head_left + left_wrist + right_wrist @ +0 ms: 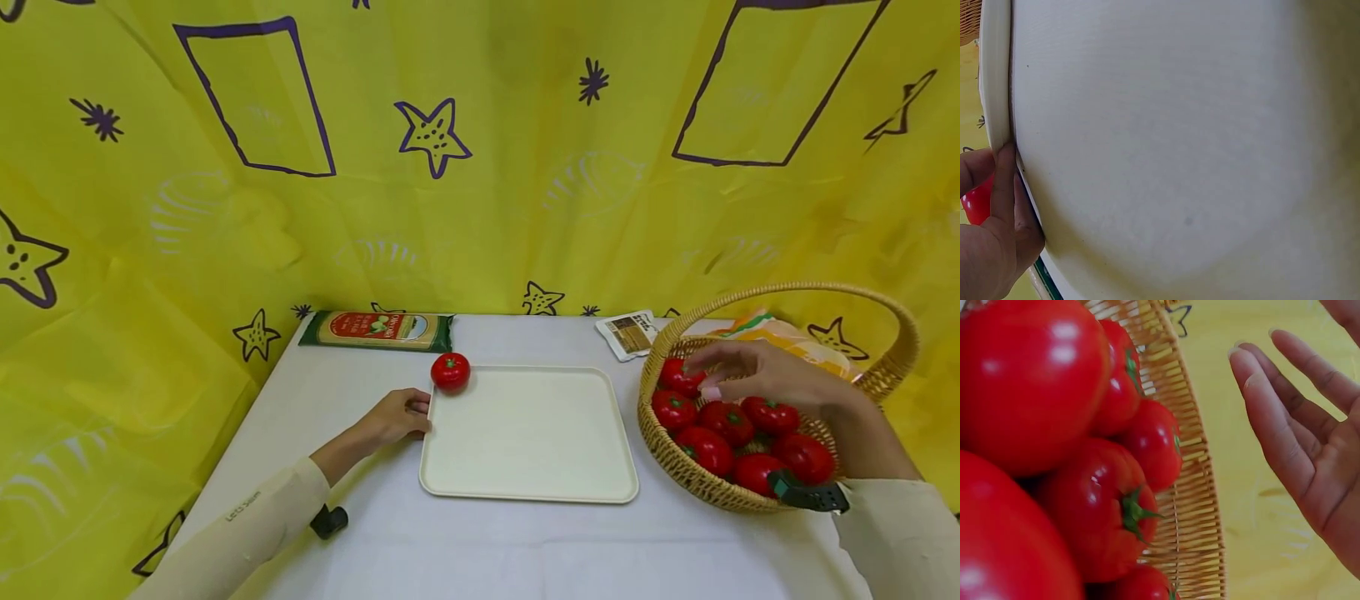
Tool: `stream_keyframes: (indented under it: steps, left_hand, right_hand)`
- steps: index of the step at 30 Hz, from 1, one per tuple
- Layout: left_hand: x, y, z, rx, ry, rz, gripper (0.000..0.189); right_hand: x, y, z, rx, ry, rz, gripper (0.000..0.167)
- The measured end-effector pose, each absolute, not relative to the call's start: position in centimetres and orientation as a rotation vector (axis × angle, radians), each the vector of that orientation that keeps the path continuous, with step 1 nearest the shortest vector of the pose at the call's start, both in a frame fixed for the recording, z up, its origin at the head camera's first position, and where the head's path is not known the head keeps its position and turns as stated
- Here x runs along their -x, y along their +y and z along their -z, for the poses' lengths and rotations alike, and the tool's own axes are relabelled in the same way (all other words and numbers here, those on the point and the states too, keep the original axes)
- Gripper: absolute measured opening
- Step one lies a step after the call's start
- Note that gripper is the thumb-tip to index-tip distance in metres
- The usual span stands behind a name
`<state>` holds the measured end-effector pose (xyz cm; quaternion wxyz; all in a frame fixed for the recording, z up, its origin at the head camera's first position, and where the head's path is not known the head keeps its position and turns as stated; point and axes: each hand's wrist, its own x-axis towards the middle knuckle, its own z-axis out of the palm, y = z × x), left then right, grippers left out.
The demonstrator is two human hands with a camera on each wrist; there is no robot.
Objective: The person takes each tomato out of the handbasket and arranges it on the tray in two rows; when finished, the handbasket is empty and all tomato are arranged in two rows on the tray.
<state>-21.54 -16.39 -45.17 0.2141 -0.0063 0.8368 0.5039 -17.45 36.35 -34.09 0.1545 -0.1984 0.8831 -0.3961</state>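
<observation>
The right hand [757, 375] hides part of the basket [660, 443], which partly covers the orange bag [791, 336], and the white packet [632, 333] bears print too small to read.

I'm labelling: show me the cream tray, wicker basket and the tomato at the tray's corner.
Cream tray [528, 437], head view: its bare floor.
Wicker basket [664, 452], head view: its woven wall.
Tomato [451, 374], head view: its near side.

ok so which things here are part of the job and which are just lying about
Part of the job, it seems:
tray, its edge held in the left grip
single tomato at the tray's far left corner
basket of tomatoes, right grip over them

Apparently just lying about:
green packet
small pouch
orange bag behind the basket
</observation>
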Motion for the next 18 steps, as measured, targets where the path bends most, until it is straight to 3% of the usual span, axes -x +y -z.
stream_keyframes:
  steps: [18]
  left_hand:
    - [21.4, -16.4, 45.2, 0.01, 2.326, -1.405, 0.046]
  right_hand:
    - [21.5, 38.8, 35.9, 0.329, 2.463, 1.109, 0.052]
